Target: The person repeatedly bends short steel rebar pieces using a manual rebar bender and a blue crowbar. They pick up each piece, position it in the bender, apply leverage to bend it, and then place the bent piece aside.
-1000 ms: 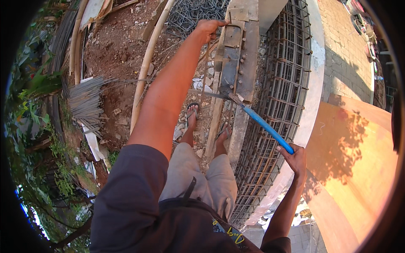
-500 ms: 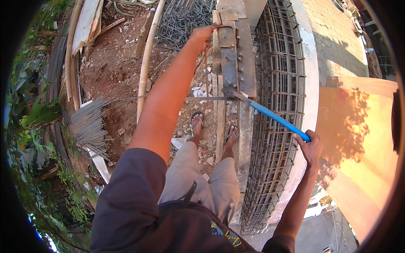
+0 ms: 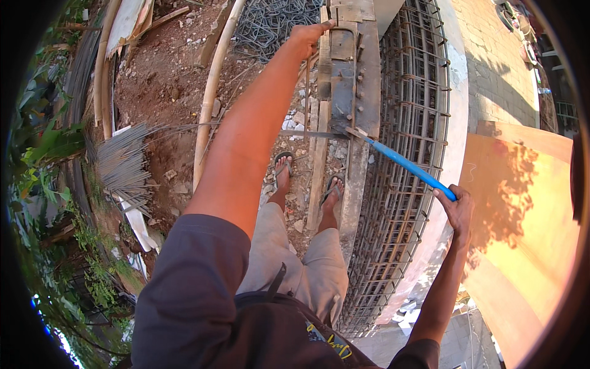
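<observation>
My left hand (image 3: 310,40) is closed around a thin steel bar (image 3: 354,67) near its bend, at the far end of a wooden bench (image 3: 369,74). One leg of the bar runs along the bench past several upright pegs; another hangs down beside the bench. My right hand (image 3: 460,210) grips the end of a blue-handled bending bar (image 3: 410,166). The bender's metal head rests at the near end of a dark metal plate (image 3: 342,92) on the bench, against the steel bar. Exactly how the head engages it is too small to tell.
Long rebar cages (image 3: 405,166) lie right of the bench. A pile of bent steel stirrups (image 3: 270,27) is at the far side. At left are a bundle of cut rods (image 3: 126,163) and a bamboo pole (image 3: 211,92). An orange-brown board (image 3: 522,215) stands at right.
The view has shifted slightly, so the bench sits a little further right. Both hands keep their hold, and the bender stays at nearly the same angle.
</observation>
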Motion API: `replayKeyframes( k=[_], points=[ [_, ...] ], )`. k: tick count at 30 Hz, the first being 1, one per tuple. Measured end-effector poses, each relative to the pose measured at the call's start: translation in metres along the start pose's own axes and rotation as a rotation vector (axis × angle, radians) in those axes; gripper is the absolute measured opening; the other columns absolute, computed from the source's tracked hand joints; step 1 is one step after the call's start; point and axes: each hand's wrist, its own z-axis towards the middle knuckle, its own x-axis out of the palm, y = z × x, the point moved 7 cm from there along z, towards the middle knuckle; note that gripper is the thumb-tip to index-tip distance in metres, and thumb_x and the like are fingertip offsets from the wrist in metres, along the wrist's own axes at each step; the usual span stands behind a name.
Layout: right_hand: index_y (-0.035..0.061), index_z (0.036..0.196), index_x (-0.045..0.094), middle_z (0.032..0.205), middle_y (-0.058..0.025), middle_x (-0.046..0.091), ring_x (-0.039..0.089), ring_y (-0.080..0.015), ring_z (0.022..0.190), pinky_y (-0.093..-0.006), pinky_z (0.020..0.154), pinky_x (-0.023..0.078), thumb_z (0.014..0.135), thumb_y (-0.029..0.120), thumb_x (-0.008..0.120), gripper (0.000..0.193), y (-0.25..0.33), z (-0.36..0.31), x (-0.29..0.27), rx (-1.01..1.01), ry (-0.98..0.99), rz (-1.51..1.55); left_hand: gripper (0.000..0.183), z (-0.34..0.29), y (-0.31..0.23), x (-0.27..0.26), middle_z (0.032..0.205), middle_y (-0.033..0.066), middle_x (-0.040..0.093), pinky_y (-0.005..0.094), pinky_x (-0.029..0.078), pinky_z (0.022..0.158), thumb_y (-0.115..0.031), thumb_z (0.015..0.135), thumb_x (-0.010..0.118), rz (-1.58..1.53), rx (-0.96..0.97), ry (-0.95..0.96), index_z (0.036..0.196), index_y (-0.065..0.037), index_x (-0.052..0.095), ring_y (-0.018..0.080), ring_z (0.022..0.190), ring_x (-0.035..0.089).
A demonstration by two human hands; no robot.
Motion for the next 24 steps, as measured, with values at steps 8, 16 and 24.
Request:
replayKeyframes(
  k=[8, 16, 24],
  points=[
    [0.0036, 0.067, 0.059, 0.055, -0.0092, 0.051, 0.048, -0.0239, 0.052, -0.0434, 0.055, 0.042, 0.077, 0.063, 0.091, 0.068, -0.014, -0.020, 0.036, 0.076, -0.083, -0.005, 0.053, -0.026, -0.003, 0.001, 0.071, -0.0040, 0.039, 0.0308, 0.022, 0.045, -0.042, 0.085, 0.095, -0.057, 0.031, -0.076, 0.086, -0.002, 0.061, 0.0094, 0.056, 0.034],
    [0.0045, 0.062, 0.054, 0.053, -0.0077, 0.048, 0.044, -0.0229, 0.051, -0.0424, 0.053, 0.039, 0.071, 0.065, 0.093, 0.073, -0.002, -0.046, 0.042, 0.169, -0.250, 0.008, 0.043, -0.033, -0.005, 0.004, 0.076, -0.0046, 0.043, 0.0269, 0.023, 0.044, -0.038, 0.092, 0.090, -0.205, 0.093, 0.010, 0.107, -0.002, 0.070, 0.0064, 0.052, 0.032],
    [0.0043, 0.065, 0.060, 0.054, -0.0070, 0.052, 0.044, -0.0234, 0.050, -0.0407, 0.054, 0.040, 0.074, 0.058, 0.094, 0.064, 0.051, -0.165, 0.177, 0.570, -0.376, 0.298, 0.031, -0.035, -0.003, 0.013, 0.068, -0.0046, 0.044, 0.0281, 0.024, 0.043, -0.029, 0.094, 0.088, -0.221, 0.110, 0.000, 0.095, -0.007, 0.067, 0.0078, 0.049, 0.033]
  ],
)
